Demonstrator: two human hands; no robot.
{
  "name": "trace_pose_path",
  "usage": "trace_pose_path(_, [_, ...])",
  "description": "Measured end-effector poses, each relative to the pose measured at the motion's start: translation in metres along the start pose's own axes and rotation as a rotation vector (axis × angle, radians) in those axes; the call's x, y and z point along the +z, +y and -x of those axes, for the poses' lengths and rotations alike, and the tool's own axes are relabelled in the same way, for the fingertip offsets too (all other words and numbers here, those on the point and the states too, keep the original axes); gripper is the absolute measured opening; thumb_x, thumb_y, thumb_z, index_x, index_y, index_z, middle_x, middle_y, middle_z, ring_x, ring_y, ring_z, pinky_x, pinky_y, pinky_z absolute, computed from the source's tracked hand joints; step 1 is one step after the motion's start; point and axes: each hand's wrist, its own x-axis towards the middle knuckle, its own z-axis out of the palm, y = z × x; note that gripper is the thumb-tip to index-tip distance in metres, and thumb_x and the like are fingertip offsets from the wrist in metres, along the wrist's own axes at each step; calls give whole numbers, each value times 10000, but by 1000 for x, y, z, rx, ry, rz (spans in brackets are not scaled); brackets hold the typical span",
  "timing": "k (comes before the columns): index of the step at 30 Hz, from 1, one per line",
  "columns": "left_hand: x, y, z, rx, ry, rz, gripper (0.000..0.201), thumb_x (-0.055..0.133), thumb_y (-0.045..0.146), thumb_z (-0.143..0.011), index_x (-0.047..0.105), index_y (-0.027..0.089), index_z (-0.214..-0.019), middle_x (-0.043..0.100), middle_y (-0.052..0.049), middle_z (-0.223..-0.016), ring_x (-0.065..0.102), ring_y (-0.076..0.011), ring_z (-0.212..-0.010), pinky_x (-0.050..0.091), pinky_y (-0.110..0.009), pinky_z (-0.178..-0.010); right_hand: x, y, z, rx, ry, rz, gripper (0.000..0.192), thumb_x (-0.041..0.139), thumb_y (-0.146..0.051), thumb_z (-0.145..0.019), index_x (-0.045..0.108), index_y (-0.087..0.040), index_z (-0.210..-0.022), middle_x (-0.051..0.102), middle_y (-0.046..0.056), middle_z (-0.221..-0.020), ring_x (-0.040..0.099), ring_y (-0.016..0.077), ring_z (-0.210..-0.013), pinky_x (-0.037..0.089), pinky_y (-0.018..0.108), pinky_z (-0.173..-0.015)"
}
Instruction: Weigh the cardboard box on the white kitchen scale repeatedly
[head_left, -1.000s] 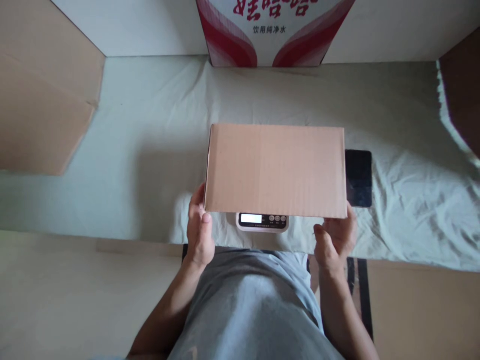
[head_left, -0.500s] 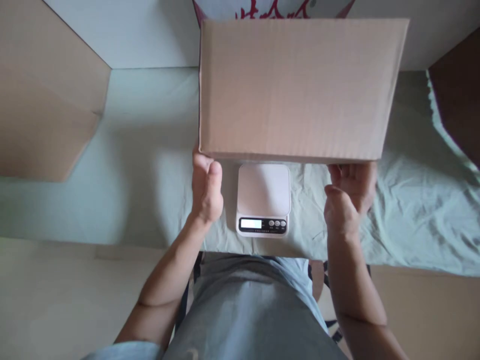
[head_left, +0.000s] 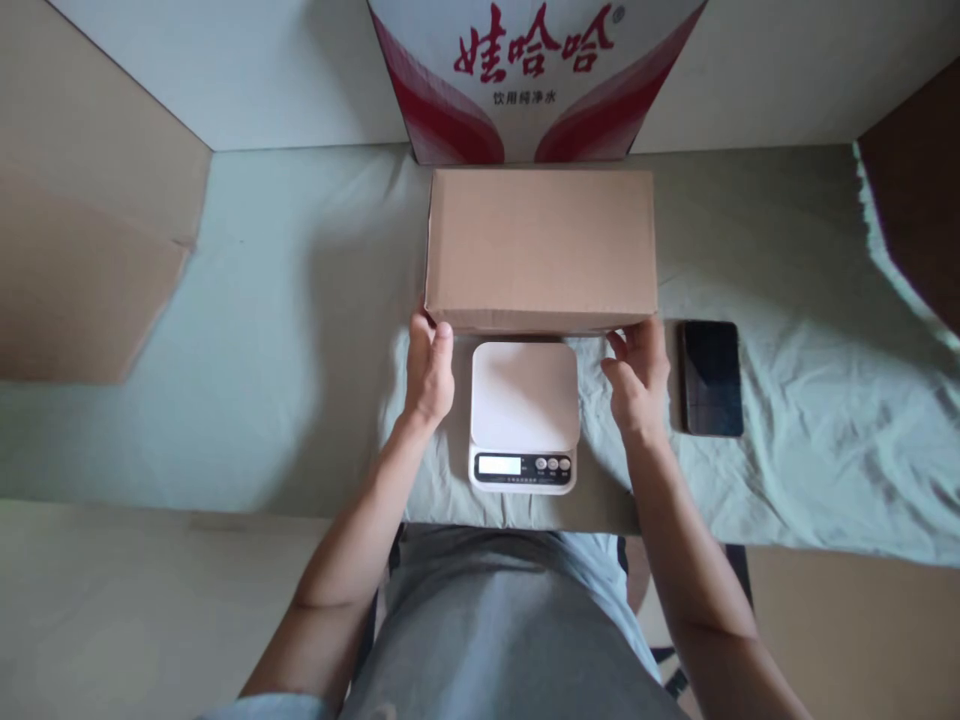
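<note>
A closed brown cardboard box (head_left: 541,240) is behind the scale, low over the cloth or resting on it; I cannot tell which. My left hand (head_left: 430,365) grips its near left corner, thumb up and the other fingers partly hidden. At the near right corner my right hand (head_left: 637,370) has its fingers curled against the bottom edge. Between my two hands lies a white kitchen scale (head_left: 525,400) with a lit display and a bare weighing plate.
A light green cloth (head_left: 270,300) covers the table. A black phone (head_left: 711,378) lies right of my right hand. Behind the box stands a white and red carton (head_left: 525,110) with Chinese lettering. Large cardboard (head_left: 90,230) stands at the left, and a dark brown panel (head_left: 922,190) at the right.
The box has gone down and away from me, looking smaller, with both hands still on it. My right hand has shifted left. The carton's lettering and the phone are now uncovered.
</note>
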Motion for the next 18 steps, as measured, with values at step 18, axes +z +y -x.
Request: trace_pose_path(18, [-22, -51, 9, -186, 49, 2, 552, 315, 578, -920, 420, 269, -1365, 432, -72, -1476, 374, -217, -1395, 269, -451, -1171, -16, 35, 2, 109, 82, 118, 696, 494, -89, -596, 485, -297, -1260, 553, 38, -1312, 499, 258, -1266, 324, 575, -1122])
